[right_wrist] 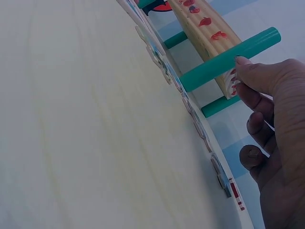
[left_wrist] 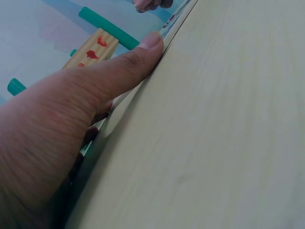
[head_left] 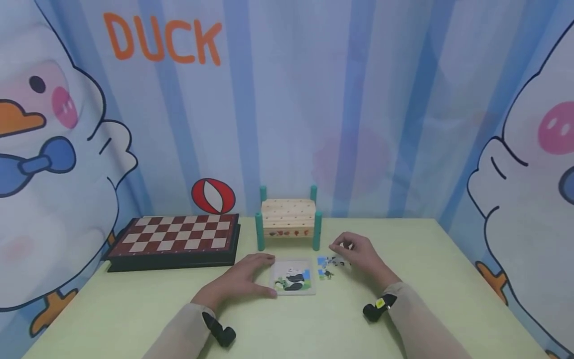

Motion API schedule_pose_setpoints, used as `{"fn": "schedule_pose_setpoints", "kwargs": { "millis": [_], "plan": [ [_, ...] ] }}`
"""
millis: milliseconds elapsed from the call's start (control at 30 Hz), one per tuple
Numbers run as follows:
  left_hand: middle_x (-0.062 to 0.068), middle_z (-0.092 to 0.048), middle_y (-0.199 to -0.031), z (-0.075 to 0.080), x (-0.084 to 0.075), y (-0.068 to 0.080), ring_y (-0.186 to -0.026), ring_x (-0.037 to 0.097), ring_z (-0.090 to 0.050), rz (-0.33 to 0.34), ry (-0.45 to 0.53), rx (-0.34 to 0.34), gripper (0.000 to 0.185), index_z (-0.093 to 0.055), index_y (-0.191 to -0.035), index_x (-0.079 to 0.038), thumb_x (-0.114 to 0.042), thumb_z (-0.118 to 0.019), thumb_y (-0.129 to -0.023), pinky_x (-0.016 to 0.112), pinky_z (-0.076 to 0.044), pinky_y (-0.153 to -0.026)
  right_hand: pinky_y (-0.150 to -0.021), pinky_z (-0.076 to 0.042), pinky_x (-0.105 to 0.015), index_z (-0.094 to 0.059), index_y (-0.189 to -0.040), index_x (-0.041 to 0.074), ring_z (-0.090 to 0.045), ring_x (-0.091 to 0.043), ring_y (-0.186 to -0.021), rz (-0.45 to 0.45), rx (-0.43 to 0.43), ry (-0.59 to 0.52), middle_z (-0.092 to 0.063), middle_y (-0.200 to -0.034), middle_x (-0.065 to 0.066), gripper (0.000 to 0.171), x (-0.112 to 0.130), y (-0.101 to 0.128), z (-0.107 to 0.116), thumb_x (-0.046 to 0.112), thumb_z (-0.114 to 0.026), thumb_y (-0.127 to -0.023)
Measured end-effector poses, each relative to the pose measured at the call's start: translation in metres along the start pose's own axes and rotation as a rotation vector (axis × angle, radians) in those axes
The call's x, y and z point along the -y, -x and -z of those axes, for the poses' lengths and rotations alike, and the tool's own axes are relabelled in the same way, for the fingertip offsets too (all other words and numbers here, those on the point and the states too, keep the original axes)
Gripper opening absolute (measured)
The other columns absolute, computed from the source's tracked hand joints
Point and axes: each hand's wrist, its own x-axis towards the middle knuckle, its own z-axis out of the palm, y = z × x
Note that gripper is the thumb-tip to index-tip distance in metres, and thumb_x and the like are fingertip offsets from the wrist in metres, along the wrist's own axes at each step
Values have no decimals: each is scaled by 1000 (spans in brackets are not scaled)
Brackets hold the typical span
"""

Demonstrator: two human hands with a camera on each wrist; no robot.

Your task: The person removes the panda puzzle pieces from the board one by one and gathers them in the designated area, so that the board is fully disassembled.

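A square puzzle tray point(head_left: 293, 292) with a white border lies on the table, its panda picture partly assembled. My left hand point(head_left: 242, 276) spans its left side, index finger by the upper corner and thumb at the lower one. In the left wrist view the thumb point(left_wrist: 147, 43) lies extended along the tray's edge. Loose puzzle pieces point(head_left: 324, 273), blue, black and white, lie flat to the tray's right. My right hand point(head_left: 360, 254) hovers over them with curled fingers, thumb and index tips close together. Whether a small piece is between these tips I cannot tell.
Behind the tray stands a small wooden toy bed point(head_left: 288, 214) with green posts. A dark-edged chessboard box point(head_left: 172, 260) with red and white squares is at the back left. A striped curtain point(head_left: 291, 99) with duck figures hangs behind the pale yellow table point(head_left: 287, 334).
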Motion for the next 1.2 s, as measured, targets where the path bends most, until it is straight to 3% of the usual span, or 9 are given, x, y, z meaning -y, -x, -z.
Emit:
{"fn": "schedule_pose_setpoints", "kwargs": {
  "millis": [333,1200],
  "plan": [
    [-7,-40,-156,2,0,0,-149,22,-28,13,-24,-10,96,-49,-150,-22,-76,-71,-73,51,-27,-120,-55,-46,-30,-73,-90,26,-54,-17,-70,63,-14,27,-66,-88,8,13,-3,-4,-2,38,-71,-95],
    [-5,-41,-156,2,-4,3,-149,24,-27,4,-21,-1,94,-49,-149,-20,-74,-71,-75,52,-26,-120,-61,-50,-32,-72,-89,26,-58,-17,-76,38,-6,43,-67,-89,8,15,1,-2,-3,40,-71,-94]
  ]
}}
